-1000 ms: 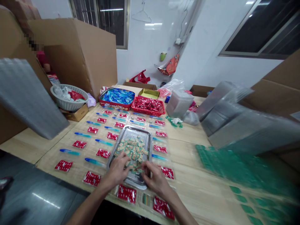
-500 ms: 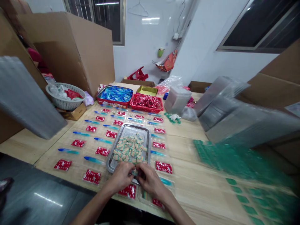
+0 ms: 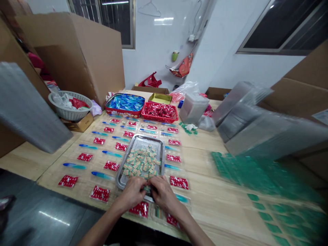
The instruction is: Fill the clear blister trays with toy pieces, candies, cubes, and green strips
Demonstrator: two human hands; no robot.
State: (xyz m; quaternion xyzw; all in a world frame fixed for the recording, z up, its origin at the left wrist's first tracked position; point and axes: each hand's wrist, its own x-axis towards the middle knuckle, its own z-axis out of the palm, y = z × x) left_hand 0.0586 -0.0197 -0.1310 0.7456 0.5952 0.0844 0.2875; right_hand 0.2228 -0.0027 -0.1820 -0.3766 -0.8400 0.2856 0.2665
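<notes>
A metal tray [image 3: 161, 150] holds a heap of small striped blocks [image 3: 142, 159] in pale orange, cream and teal. Over its near end my left hand [image 3: 134, 192] and my right hand [image 3: 162, 191] meet, fingers curled and fingertips pinched together. Teal and pale bits of the same blocks show between the fingertips; the rest is hidden by the fingers. Beneath my hands, at the table edge, lie a red dotted packet [image 3: 140, 208] and a clear blister tray [image 3: 156, 212] with striped blocks in it.
Rows of clear trays with blue pens [image 3: 74, 166] and red packets [image 3: 100, 193] flank the metal tray. Behind stand a tin of blue pens [image 3: 125, 102] and a red basket [image 3: 160, 112]. Stacked clear plastic [image 3: 271, 133] and green sheets [image 3: 243, 171] lie right; a cardboard box [image 3: 99, 54] stands left.
Both hands stay over the near end of the tray, with their fingertips shifting slightly around the blocks. The right hand's fingers have closed over a little further. The view has shifted slightly.
</notes>
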